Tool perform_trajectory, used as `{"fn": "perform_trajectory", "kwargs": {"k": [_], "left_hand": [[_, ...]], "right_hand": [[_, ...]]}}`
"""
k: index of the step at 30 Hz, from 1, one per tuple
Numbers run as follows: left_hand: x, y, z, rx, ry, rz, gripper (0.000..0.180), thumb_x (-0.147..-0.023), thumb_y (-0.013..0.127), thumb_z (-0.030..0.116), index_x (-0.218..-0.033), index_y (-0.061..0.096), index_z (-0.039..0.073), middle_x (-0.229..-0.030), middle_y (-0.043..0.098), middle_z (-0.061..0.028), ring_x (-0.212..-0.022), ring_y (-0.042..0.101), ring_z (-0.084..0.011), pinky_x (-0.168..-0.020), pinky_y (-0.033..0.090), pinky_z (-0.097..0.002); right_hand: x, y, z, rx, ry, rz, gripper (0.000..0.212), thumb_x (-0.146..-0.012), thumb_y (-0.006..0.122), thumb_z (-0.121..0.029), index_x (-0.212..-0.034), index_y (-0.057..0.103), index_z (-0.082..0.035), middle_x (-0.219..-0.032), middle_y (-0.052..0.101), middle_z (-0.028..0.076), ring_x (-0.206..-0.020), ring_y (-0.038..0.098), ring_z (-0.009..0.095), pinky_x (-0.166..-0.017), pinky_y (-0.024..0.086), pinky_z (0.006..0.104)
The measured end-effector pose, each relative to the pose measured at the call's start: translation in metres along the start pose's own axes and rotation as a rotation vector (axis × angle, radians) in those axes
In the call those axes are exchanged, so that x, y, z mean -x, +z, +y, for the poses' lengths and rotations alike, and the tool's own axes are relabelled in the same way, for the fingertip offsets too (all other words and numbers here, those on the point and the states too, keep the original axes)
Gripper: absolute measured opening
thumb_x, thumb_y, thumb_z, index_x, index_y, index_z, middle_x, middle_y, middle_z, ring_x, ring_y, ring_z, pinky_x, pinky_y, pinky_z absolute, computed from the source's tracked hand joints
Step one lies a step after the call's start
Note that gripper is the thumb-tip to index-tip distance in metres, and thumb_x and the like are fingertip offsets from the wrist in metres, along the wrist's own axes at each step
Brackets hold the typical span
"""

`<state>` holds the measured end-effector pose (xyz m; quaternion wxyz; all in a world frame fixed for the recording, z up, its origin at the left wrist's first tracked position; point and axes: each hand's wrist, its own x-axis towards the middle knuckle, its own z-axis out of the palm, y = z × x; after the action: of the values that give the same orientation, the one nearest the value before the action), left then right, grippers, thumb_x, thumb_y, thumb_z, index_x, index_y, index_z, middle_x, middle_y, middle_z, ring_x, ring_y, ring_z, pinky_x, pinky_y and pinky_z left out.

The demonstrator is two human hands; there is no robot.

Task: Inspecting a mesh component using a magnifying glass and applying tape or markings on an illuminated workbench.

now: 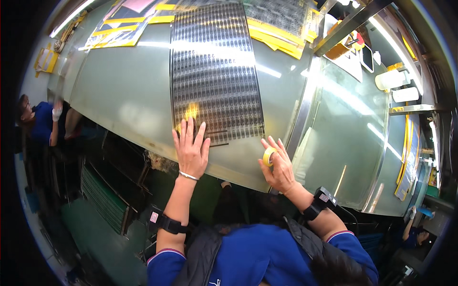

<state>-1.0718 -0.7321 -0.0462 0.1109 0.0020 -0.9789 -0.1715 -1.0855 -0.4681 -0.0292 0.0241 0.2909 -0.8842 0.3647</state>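
A long dark film sheet (pixel 217 90) printed with rows of small repeated shapes lies on the glass-topped table (pixel 129 90). My left hand (pixel 192 153) rests flat, fingers spread, at the sheet's near left corner. A roll of yellow tape (pixel 268 156) sits in my right hand (pixel 282 172), between the thumb and fingers. That hand is beside the near right corner of the sheet, its fingertips close to the edge. Whether they touch the film I cannot tell.
Yellow-edged films (pixel 276 35) lie beyond the sheet, with more films (pixel 126 24) at the far left. A metal bar (pixel 305 102) divides the table from a second glass surface (pixel 346 128). White bottles (pixel 390 80) stand at the right. One person (pixel 40 117) is at the left, another at the lower right.
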Motion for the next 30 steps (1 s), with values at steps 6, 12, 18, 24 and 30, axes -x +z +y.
{"fn": "perform_trajectory", "kwargs": {"k": [6, 12, 18, 24, 30], "left_hand": [[0.014, -0.014, 0.003, -0.006, -0.037, -0.056, 0.045, -0.089, 0.052, 0.027, -0.131, 0.047, 0.012, -0.142, 0.033, -0.0175, -0.134, 0.025, -0.0335, -0.109, 0.012, -0.0498], [0.01, -0.015, 0.007, 0.017, -0.047, -0.041, 0.044, -0.09, 0.051, 0.024, -0.131, 0.046, 0.011, -0.144, 0.03, -0.0156, -0.135, 0.024, -0.0327, -0.109, 0.011, -0.0502], [0.004, 0.002, 0.0, 0.035, -0.043, -0.004, 0.043, -0.09, 0.051, 0.021, -0.131, 0.046, 0.01, -0.143, 0.032, -0.0146, -0.134, 0.026, -0.0321, -0.109, 0.011, -0.0498], [0.012, 0.001, 0.002, 0.032, -0.009, 0.095, 0.038, -0.088, 0.055, 0.019, -0.124, 0.053, 0.005, -0.138, 0.04, -0.0151, -0.129, 0.036, -0.0306, -0.107, 0.022, -0.048], [0.011, -0.044, 0.053, 0.981, -0.043, -0.072, 0.043, -0.078, 0.069, 0.006, -0.118, 0.056, 0.0, -0.107, 0.062, -0.0131, -0.092, 0.061, -0.0182, -0.077, 0.051, -0.03]], "right_hand": [[0.003, -0.012, -0.02, -0.096, 0.058, 0.026, 0.024, -0.084, 0.062, -0.016, -0.093, 0.046, -0.001, -0.125, 0.05, 0.022, -0.122, 0.043, 0.038, -0.103, 0.03, 0.05], [-0.006, -0.026, -0.036, -0.473, 0.253, 0.023, 0.021, -0.089, 0.056, -0.012, -0.106, 0.046, -0.003, -0.124, 0.046, 0.022, -0.112, 0.048, 0.03, -0.093, 0.039, 0.0383], [-0.015, -0.019, -0.033, -0.668, 0.228, 0.027, 0.023, -0.089, 0.056, -0.008, -0.111, 0.052, -0.003, -0.113, 0.046, 0.012, -0.096, 0.048, 0.02, -0.081, 0.042, 0.0288], [-0.005, -0.001, -0.029, -0.774, 0.275, -0.099, 0.025, -0.095, 0.047, -0.018, -0.115, 0.049, -0.003, -0.116, 0.042, 0.011, -0.103, 0.05, 0.017, -0.088, 0.044, 0.0317], [0.002, 0.011, -0.033, -0.81, 0.262, -0.118, 0.022, -0.092, 0.051, -0.013, -0.112, 0.051, -0.003, -0.115, 0.047, 0.014, -0.104, 0.049, 0.022, -0.087, 0.042, 0.0319]]}}
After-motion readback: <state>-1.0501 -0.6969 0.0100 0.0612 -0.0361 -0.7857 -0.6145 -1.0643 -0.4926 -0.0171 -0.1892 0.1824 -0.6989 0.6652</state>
